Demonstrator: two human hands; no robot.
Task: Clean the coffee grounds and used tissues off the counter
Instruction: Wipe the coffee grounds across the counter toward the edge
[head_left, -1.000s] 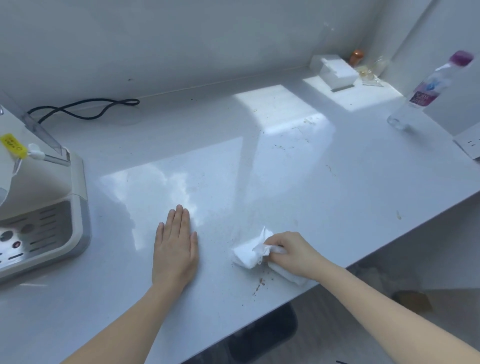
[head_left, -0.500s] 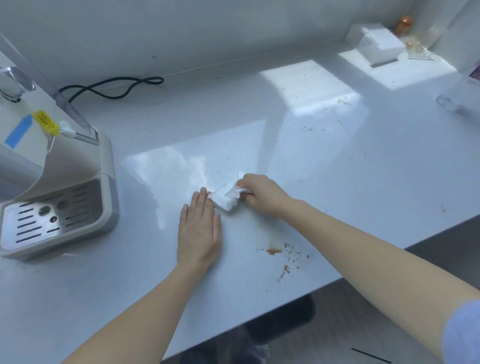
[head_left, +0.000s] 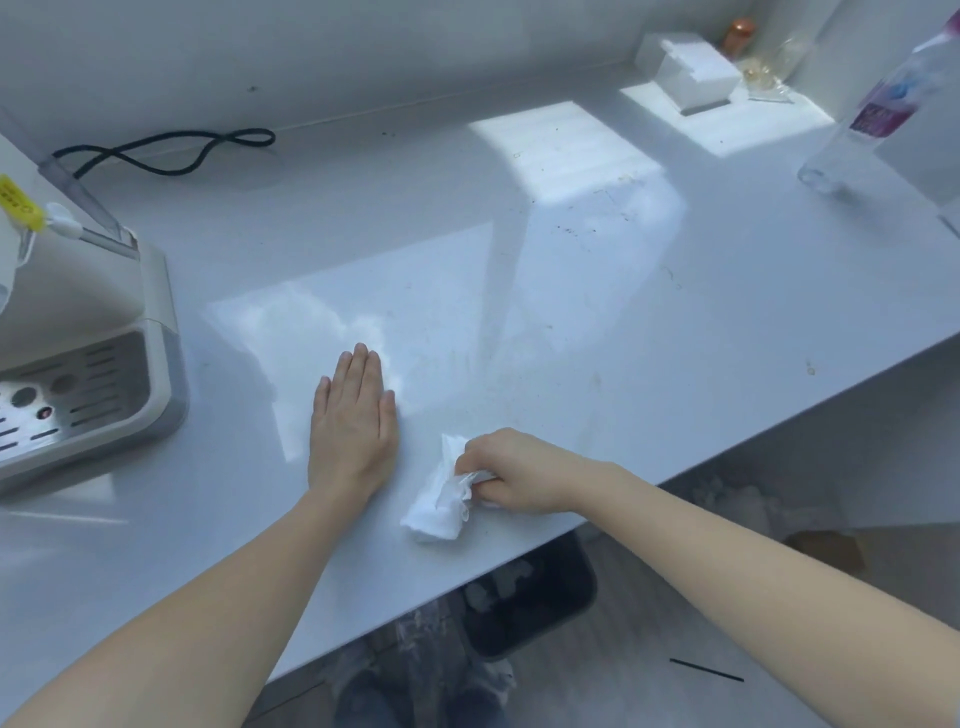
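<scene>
Counter (head_left: 597, 322), glossy and hard, with faint dark coffee specks (head_left: 569, 229) scattered well beyond the fingertips. Left hand (head_left: 353, 421) lies flat, fingers together and extended, holding nothing. Right hand (head_left: 511, 470) has its fingers curled closed on a crumpled white tissue (head_left: 441, 501), which bulges out just past the knuckles, touching the counter near its front edge. The tissue looks light, soft and tearable, best gripped at its bunched centre; its long axis runs from the fingers toward the front edge.

A home kitchen or coffee nook, by the look of it — long glossy white counter (head_left: 571, 322), beige espresso machine with slotted metal drip tray (head_left: 78, 364), clear plastic water bottle (head_left: 872, 119) against the wall.
</scene>
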